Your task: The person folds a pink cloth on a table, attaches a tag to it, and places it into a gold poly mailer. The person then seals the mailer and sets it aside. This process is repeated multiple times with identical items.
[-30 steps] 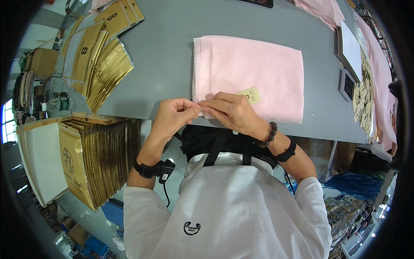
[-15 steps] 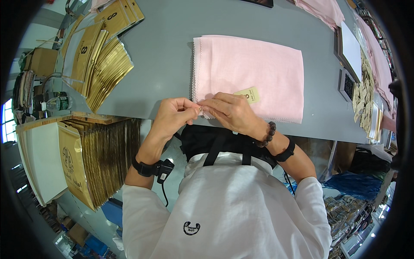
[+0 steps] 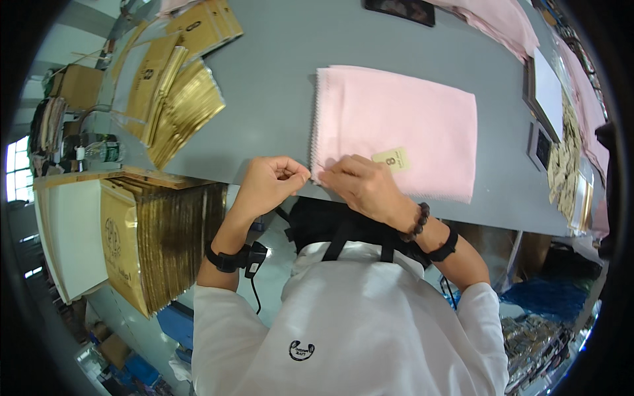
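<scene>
A folded pink cloth point(image 3: 409, 112) with a scalloped edge lies on the grey table in front of me. A small pale-yellow tag point(image 3: 391, 159) is on it towards its near side. My left hand point(image 3: 272, 183) is at the cloth's near left corner, thumb and forefinger pinched together; anything between them is too small to make out. My right hand point(image 3: 370, 190) lies over the near edge beside the tag. Its fingers are closed at the cloth's near left corner, a short gap from my left fingertips.
Gold flat packets point(image 3: 188, 109) lie fanned at the table's left. A box of upright gold packets point(image 3: 125, 244) stands below the left edge, near a plastic bottle point(image 3: 105, 152). A phone point(image 3: 400, 10) lies at the far edge. Beige tags point(image 3: 565, 148) and a white board point(image 3: 545, 96) are at right.
My hands, together at the cloth's corner before, have come slightly apart. The whole view has shifted, so the cloth and packets appear lower and further right, and more of the phone shows.
</scene>
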`<state>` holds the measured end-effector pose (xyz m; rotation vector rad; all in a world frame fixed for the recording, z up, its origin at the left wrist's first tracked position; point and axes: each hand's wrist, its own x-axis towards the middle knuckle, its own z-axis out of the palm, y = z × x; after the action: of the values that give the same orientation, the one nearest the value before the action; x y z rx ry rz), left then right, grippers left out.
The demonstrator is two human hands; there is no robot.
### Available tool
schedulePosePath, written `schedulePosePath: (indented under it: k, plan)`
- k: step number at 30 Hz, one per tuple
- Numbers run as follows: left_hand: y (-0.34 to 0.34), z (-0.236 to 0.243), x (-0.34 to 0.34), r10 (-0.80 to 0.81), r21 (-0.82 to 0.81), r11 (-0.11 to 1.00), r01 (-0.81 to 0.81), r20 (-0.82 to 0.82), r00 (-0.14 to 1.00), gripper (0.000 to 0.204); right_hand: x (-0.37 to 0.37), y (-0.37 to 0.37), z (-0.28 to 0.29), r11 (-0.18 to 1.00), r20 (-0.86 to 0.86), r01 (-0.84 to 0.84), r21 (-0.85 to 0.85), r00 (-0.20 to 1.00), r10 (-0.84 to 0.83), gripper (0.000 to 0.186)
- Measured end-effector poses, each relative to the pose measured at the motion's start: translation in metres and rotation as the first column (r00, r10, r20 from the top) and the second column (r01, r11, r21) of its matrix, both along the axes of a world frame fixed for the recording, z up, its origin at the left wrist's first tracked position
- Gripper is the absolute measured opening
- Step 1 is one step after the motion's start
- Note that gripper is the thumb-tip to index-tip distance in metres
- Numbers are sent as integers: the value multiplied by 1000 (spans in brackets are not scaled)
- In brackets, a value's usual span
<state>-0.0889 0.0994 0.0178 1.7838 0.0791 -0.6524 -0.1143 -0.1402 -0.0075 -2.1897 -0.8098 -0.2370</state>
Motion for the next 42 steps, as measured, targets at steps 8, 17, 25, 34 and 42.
schedulePosePath:
  k: [8,17,25,34,42]
  plan:
    - [156,-2,95,-115,355,599,-718,925,362,17,3,-25,-2,996,57,46,-78,998,-41,31]
    - [269,-2,144,-127,715,229,-661,695,708,27,12,-86,0,947,83,310,-89,949,-303,21]
    - [227,14,135,-22,312,447,-839,941,338,16,1,-79,26,930,103,351,-109,935,-340,27]
    - [50,-16,66,17,256,955,-150,459,888,16,25,-8,25,991,156,115,-63,982,-104,23]
    - [7,-23,50,27,38,999,-39,272,962,11,59,32,7,976,159,54,-213,987,-19,23]
